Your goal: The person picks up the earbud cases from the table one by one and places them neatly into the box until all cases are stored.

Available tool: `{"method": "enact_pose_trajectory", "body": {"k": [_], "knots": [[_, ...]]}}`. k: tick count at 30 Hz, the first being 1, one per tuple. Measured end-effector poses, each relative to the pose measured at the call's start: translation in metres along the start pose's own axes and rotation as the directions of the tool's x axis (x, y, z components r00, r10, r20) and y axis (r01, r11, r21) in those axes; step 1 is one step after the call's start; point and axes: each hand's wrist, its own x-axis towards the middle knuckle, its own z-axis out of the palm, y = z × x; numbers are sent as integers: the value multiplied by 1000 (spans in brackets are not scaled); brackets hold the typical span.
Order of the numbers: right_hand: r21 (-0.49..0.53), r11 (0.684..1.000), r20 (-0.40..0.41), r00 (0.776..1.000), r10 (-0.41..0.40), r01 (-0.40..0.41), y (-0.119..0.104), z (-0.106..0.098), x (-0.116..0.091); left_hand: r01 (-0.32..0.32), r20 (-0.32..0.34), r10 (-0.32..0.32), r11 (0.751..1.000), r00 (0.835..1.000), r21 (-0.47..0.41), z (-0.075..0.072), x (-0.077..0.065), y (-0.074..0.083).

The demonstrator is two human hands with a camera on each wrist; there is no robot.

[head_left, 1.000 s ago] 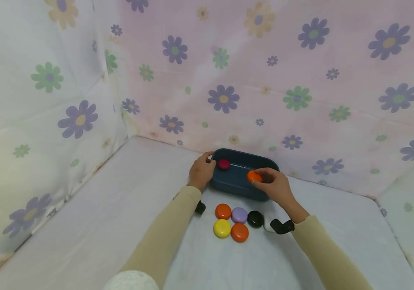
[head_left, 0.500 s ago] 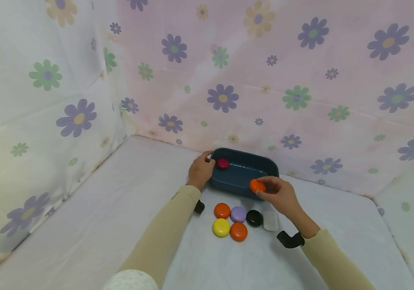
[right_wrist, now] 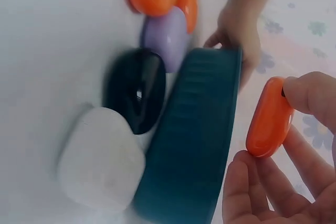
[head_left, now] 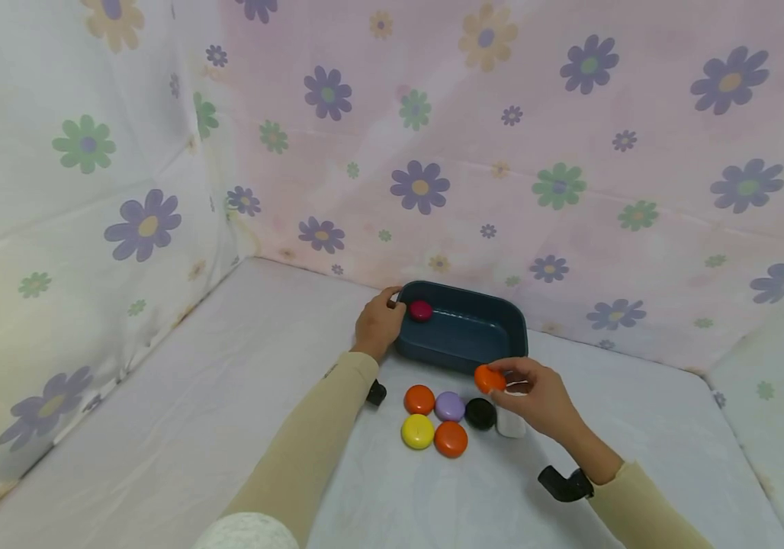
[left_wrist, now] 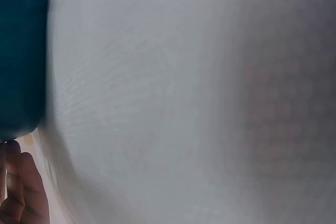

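Observation:
My right hand pinches a glossy orange rounded stone between thumb and fingers, near the front right corner of a dark teal rectangular dish. In the right wrist view the orange stone stands on edge in the grip, with the dish wall beside it. My left hand holds the dish's left end, thumb at the rim. In the left wrist view its fingers show at the dish's corner. One dark red stone lies inside the dish at the left.
In front of the dish lie two orange-red stones, a lilac one, a yellow one, a black one and a white one, partly behind my right hand. Flowered cloth walls stand behind and at the sides.
My right hand has drawn the orange stone from over the dish toward me and slightly right, to its front edge. My left hand keeps its hold; the red stone stays put.

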Motion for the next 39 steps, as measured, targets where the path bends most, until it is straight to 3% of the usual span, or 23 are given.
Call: {"method": "enact_pose_trajectory", "body": {"k": [16,28,39], "knots": [[-57,998,92,995,35,-29,8,15,-39,22,-15,-22,1000,1000,-5,1,0,-2],[-93,992,121,988,95,-84,12,28,-45,27,-14,-27,1000,1000,-10,2,0,-1],[-136,990,102,993,53,-39,11,32,-48,22,-15,-22,1000,1000,-5,3,-1,1]]}}
